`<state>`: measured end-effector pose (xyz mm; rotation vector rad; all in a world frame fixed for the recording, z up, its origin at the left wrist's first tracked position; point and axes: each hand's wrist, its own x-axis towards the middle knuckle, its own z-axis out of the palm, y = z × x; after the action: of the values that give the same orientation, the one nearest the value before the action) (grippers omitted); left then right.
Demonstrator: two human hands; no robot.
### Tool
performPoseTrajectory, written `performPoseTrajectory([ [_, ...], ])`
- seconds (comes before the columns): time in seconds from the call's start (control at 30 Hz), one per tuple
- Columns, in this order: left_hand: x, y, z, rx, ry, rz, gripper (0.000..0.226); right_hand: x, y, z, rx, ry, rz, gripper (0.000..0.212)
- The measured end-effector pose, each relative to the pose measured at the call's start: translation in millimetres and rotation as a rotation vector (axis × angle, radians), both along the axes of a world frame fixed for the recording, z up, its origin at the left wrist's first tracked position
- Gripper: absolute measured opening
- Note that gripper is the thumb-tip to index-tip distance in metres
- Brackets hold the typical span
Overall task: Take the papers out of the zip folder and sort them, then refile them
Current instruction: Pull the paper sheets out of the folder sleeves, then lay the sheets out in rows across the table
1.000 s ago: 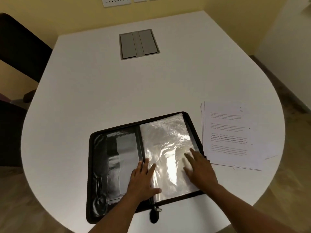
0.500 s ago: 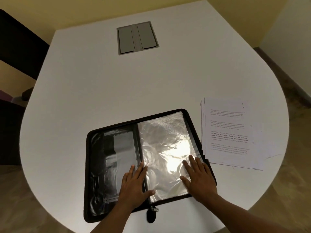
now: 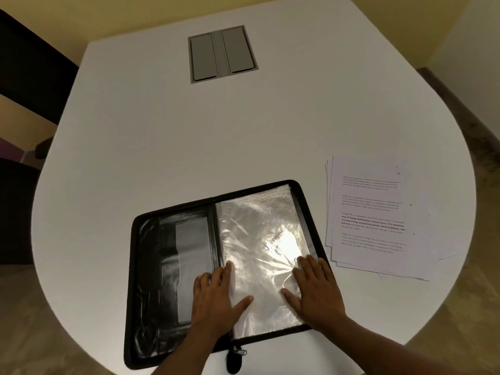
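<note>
Pale yellow walls close in behind a rounded white table (image 3: 162, 147) with a grey double-flap cable hatch (image 3: 222, 53) set into its far middle and a dark chair (image 3: 29, 77) at its left edge. Lying open near the front edge is the black zip folder (image 3: 151, 266), its glossy dark pocket panel on the left and a crinkled clear plastic sleeve (image 3: 259, 239) on the right; the sleeve looks empty, though glare hides part of it. Just beside the folder's right edge, apart from it, sits the loose stack of white printed papers (image 3: 370, 212), slightly fanned. The left hand (image 3: 216, 299) lies flat across the spine with straight fingers and holds nothing; the right hand (image 3: 316, 290) presses flat on the sleeve's lower right, fingers extended, grasping nothing. Compared with a second ago, the right hand has drawn back toward the sleeve's near corner and the left has slid a little nearer too, while the stack has stayed where it was. That reads as smoothing the sleeve flat: the papers are out, and refiling has probably not begun, so opening the sleeve likely comes next.
</note>
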<state>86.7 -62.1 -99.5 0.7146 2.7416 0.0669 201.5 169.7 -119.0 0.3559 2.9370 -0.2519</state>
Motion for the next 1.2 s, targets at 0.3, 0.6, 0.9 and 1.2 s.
performPoseTrajectory([
  [0.3,-62,52,-1,0.055,-0.133,0.067,0.089,-113,22,14,-0.092,-0.059,0.057,0.078],
  [0.6,-122,66,3,-0.067,-0.205,-0.086,0.108,-164,53,14,-0.089,-0.121,0.026,0.087],
  [0.9,-144,77,1,-0.132,-0.298,-0.135,0.139,-180,60,11,-0.12,-0.226,-0.082,0.104],
  [1.2,-128,88,10,0.061,-0.215,-0.037,0.12,-157,74,25,-0.242,0.391,-0.451,0.04],
])
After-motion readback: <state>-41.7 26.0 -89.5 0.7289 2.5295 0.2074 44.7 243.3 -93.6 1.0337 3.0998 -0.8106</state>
